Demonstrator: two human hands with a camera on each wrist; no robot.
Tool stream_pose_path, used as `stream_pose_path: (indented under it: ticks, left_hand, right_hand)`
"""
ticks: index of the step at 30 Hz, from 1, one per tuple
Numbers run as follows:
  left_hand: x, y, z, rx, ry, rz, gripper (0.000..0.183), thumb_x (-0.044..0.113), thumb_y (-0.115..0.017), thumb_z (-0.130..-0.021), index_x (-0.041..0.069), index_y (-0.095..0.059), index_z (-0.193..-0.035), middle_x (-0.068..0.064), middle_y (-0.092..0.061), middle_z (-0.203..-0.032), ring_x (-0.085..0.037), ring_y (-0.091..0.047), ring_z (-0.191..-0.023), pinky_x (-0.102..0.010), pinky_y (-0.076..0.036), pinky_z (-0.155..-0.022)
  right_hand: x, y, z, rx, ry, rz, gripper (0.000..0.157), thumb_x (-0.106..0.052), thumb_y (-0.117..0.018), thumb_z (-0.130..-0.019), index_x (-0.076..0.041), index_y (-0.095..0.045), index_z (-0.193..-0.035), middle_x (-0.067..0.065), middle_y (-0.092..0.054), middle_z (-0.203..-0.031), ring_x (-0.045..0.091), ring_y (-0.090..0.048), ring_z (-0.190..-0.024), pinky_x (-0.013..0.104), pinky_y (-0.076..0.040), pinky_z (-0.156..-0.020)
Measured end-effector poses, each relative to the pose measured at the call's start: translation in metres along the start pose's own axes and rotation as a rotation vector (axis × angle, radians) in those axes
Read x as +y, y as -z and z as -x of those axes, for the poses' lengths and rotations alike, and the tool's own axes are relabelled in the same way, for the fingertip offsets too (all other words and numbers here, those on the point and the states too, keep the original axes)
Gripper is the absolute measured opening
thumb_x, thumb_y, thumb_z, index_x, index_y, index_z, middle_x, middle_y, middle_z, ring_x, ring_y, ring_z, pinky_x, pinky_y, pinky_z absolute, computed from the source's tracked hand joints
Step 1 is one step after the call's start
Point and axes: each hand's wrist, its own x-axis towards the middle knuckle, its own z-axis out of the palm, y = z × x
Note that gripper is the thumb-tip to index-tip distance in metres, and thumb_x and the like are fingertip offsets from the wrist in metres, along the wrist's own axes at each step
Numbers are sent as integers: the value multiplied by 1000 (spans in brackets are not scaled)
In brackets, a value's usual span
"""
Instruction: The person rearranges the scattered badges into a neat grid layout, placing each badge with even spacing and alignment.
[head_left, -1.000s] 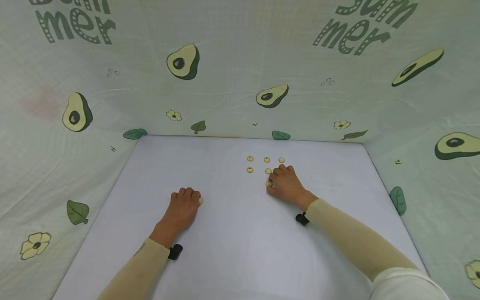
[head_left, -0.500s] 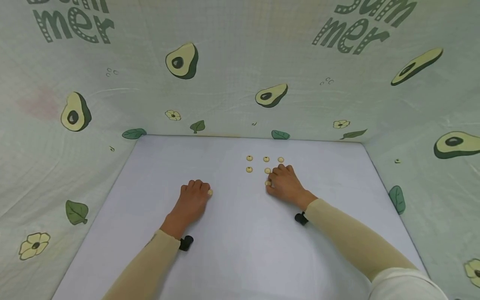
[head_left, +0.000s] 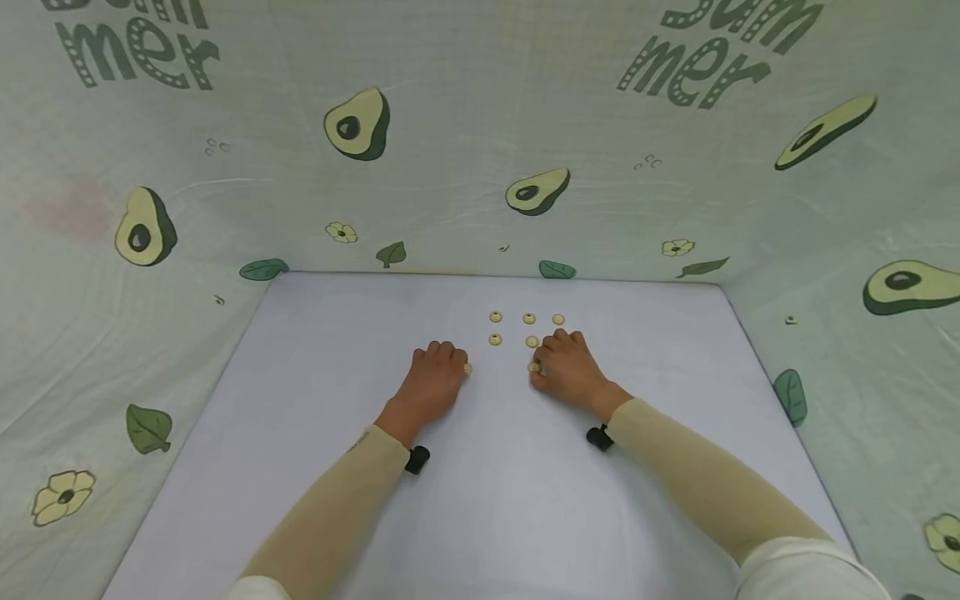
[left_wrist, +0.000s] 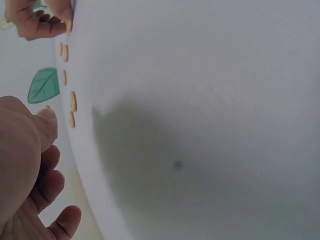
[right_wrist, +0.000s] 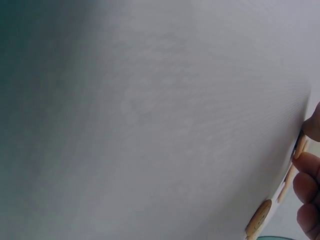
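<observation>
My left hand (head_left: 431, 379) pinches a small round wooden button (head_left: 468, 367) between thumb and finger, left of the button group. In the left wrist view only a sliver of that button shows over the thumb tip. To the right, my right hand (head_left: 572, 367) has another wooden button (head_left: 534, 367) between thumb and index finger, low at the tabletop; the right wrist view shows this button (right_wrist: 300, 145) edge-on. Just beyond it lies a button (head_left: 532, 342) near the knuckles. Small holes show in the face of a button (right_wrist: 260, 217) in the right wrist view.
Farther back, a row of buttons (head_left: 528, 318) lies flat on the white tabletop (head_left: 480, 500), with one more button (head_left: 495, 339) in front of its left end. A cloth printed with avocados (head_left: 537, 192) hangs around the back and sides of the table.
My left hand has moved right and away from me with its button, now close to the group. My right hand stays in place holding its button.
</observation>
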Motion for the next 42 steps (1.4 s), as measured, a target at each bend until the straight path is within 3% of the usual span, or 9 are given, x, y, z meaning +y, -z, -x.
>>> stream_pose_path:
  ticks: [6, 14, 24, 42]
  left_hand:
    - [10, -6, -15, -14, -40, -14, 14, 15, -58, -110, 1, -60, -110, -11, -56, -96, -27, -46, -89, -43, -44, -78]
    - [14, -16, -29, -63, -19, -62, 21, 21, -57, -111, 2, -61, -119, -10, -59, -103, -25, -48, -93, -42, -46, -82]
    - [16, -21, -34, -153, 30, -82, 22, 19, -52, -113, 3, -59, -126, -9, -59, -108, -25, -49, -99, -42, -47, -88]
    - [18, -22, -37, -140, 28, -65, 32, 29, -58, -111, 4, -59, -130, -11, -62, -117, -27, -53, -105, -46, -52, -91]
  right_hand:
    - [-4, 1, -2, 7, 23, -7, 23, -31, -71, -98, -9, -77, -104, 5, -71, -105, 23, -50, -95, 47, -39, -90]
    - [-10, -1, -5, 16, 22, -3, 22, -31, -72, -97, -10, -77, -101, 4, -71, -103, 24, -51, -95, 47, -40, -90]
    - [-15, -1, -7, 10, 19, 16, 22, -33, -72, -98, -12, -77, -102, 3, -71, -103, 23, -51, -96, 47, -41, -92]
    - [-13, 0, -4, 7, -17, 4, 26, -35, -72, -97, -10, -77, -104, 4, -70, -104, 24, -51, -97, 48, -40, -93]
